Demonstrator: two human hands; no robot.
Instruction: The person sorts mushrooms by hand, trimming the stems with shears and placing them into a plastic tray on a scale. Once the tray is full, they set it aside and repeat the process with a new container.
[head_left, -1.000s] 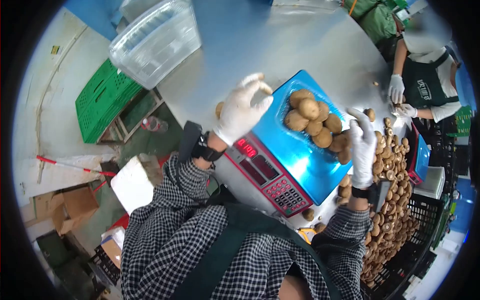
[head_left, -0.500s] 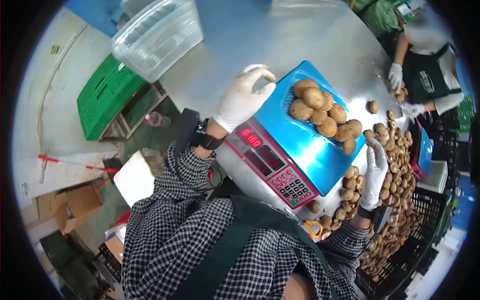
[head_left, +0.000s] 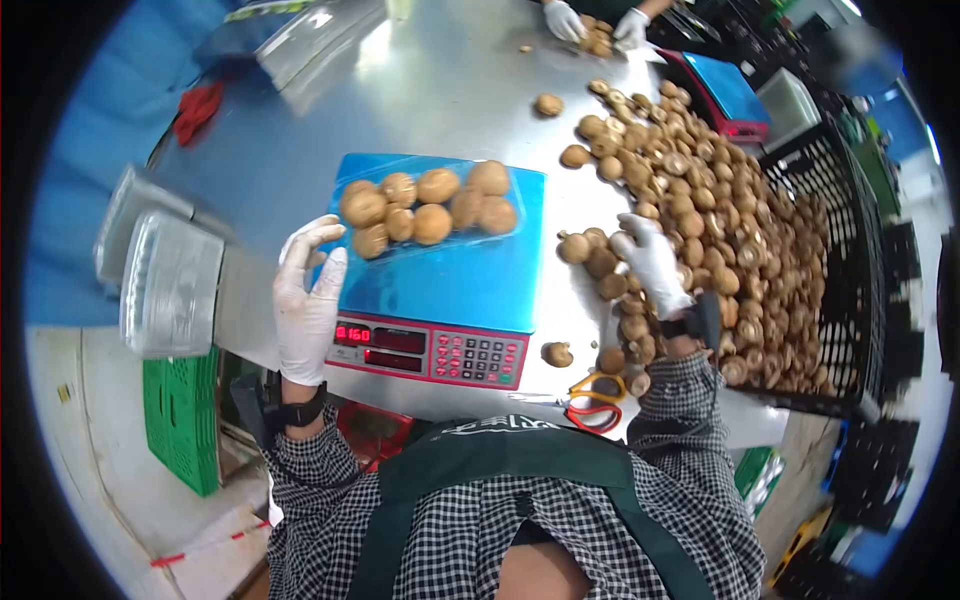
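A clear tray (head_left: 408,165) of several brown shiitake mushrooms (head_left: 432,224) lies on the blue plate (head_left: 440,285) of a red-framed digital scale (head_left: 480,357), whose red display reads 0.160. At the plate's left edge is my gloved left hand (head_left: 308,300), thumb and fingers curved apart with nothing between them. My gloved right hand (head_left: 652,265) rests over the near-left side of the loose mushroom pile (head_left: 720,230). Its fingers stretch toward a few mushrooms beside the scale; no mushroom shows clearly inside them.
Scissors (head_left: 595,402) with orange and red handles lie at the table's front edge. Clear plastic trays (head_left: 172,285) are stacked at left. A black crate (head_left: 850,290) sits on the right behind the pile. Across the table, another person's gloved hands (head_left: 565,22) handle mushrooms near a second scale (head_left: 722,90).
The head view has turned to the right and now faces the scale squarely. My left hand has come to the tray's left side, and my right hand is farther over the pile. The display reading is unchanged.
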